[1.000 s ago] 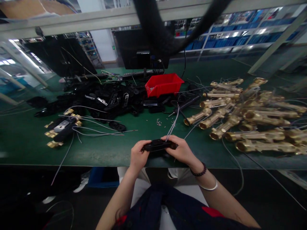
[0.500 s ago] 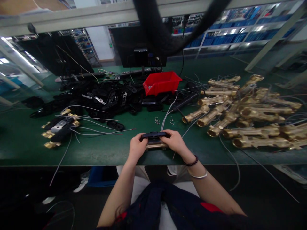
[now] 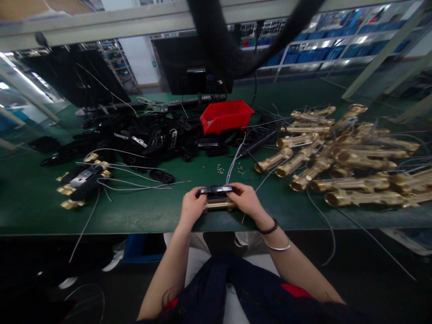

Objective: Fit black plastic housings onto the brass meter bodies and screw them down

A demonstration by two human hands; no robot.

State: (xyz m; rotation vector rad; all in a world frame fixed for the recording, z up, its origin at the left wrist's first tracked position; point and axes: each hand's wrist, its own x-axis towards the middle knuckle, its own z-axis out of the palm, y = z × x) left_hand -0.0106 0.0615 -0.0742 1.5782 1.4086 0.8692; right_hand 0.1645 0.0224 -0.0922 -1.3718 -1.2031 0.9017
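Near the front edge of the green bench, both hands grip a black plastic cover (image 3: 216, 189) by its two ends. Directly under the cover lies a brass pipe body (image 3: 218, 204), partly hidden by the fingers. My left hand (image 3: 193, 206) is closed round the left end, thumb on the near side. My right hand (image 3: 248, 201) is closed on the right end in the same way. Grey cables (image 3: 232, 163) rise from behind the cover toward the back. Small screws (image 3: 220, 169) lie scattered on the bench just beyond the hands.
Brass pipe bodies (image 3: 357, 184) with grey cables are piled on the right. A red bin (image 3: 227, 118) stands behind a heap of black plastic parts (image 3: 162, 135). On the left sit assembled brass-and-black units (image 3: 84, 180). A black screwdriver-like tool (image 3: 258, 143) lies beside the bin.
The black cover has tilted slightly, so its top now catches more light. Both hands keep their hold in nearly the same place; the view has shifted a little.
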